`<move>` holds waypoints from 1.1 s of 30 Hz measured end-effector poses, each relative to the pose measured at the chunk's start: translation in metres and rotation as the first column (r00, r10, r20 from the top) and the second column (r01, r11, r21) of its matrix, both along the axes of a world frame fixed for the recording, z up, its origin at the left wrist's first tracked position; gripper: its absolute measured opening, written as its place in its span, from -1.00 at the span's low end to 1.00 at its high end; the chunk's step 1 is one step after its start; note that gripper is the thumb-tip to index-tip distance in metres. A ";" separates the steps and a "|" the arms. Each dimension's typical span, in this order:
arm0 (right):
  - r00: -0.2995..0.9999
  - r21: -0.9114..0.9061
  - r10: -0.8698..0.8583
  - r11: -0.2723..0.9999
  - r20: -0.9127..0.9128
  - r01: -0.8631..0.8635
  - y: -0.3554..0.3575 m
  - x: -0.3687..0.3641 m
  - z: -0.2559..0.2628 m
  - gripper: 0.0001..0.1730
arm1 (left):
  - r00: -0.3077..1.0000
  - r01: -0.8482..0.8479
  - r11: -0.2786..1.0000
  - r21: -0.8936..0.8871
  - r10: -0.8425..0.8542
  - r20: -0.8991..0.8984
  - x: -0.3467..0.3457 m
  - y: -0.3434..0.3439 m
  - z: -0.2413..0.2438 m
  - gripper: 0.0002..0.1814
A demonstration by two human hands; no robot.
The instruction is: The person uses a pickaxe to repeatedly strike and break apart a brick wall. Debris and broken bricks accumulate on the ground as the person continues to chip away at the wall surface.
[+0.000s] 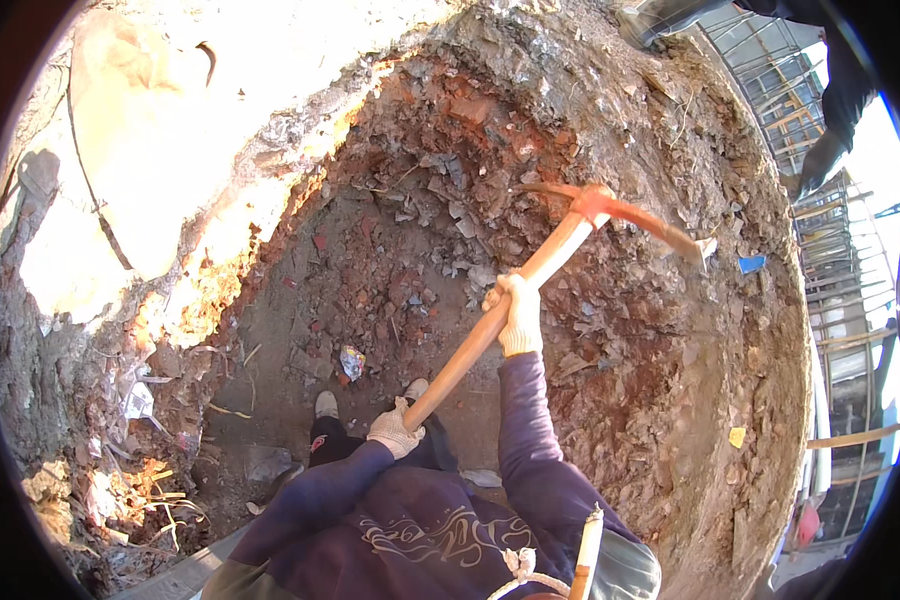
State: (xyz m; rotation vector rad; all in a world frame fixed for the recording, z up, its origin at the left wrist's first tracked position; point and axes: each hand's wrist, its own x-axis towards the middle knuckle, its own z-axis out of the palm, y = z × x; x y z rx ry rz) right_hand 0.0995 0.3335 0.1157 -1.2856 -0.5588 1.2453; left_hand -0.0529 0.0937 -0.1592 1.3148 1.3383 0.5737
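Observation:
Both my hands, in pale knit work gloves, grip the wooden handle (457, 356) of a pickaxe. Close to my body, my left hand (396, 430) is wrapped around the handle's butt end. My right hand (516, 309) holds it higher up, past the middle. The reddish, worn pickaxe head (594, 204) hangs over the rubble on the right of the pit, one arm pointing left and the longer one right. Whether the tip of the longer arm touches the earth, I cannot tell. Beneath the tool lies broken earth (427, 255) mixed with brick bits and scraps.
Steep dirt walls curve around the pit; the right bank (727, 360) is rough, the upper left sunlit. My shoes (327, 405) stand on the pit floor. At upper right another person's dark-clad leg (844, 97) shows on the rim, beside rebar and bamboo scaffolding (844, 277). A crumpled wrapper (352, 362) lies ahead.

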 end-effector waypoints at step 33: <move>0.989 -0.031 0.150 0.988 0.005 -0.150 0.141 0.049 0.012 -0.81 | 0.988 -0.006 0.983 -0.182 -0.022 -0.151 0.010 0.101 0.227 -0.23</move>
